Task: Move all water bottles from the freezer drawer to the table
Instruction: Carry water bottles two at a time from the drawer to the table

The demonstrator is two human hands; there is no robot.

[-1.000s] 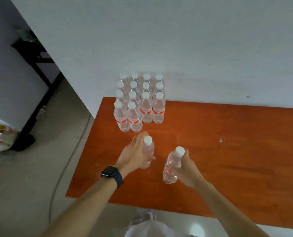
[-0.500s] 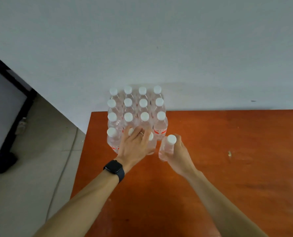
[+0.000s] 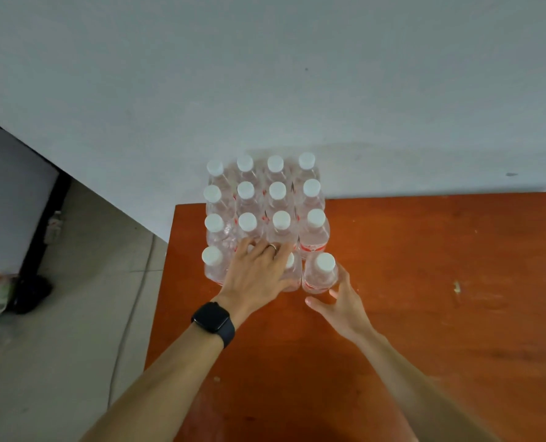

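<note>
Bottles (image 3: pixel 278 193) packed at the surface's (image 3: pixel 424 282) eleven o'clock.
Left hand (image 3: pixel 255 275) flat on front row (image 3: pixel 212 260); right hand (image 3: pixel 341 307) spread at end bottle's (image 3: pixel 321 269) five o'clock.

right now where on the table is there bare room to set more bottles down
Free: the wide orange table right of the bottle block and the right hand, up to the wall. Crowded: the far left corner, where the block stands with the left hand across its front row.

The light is soft, dim and even. A faint shadow lies on the table (image 3: pixel 424 298) between my forearms (image 3: pixel 169 378), which blur toward the bottom edge.
</note>
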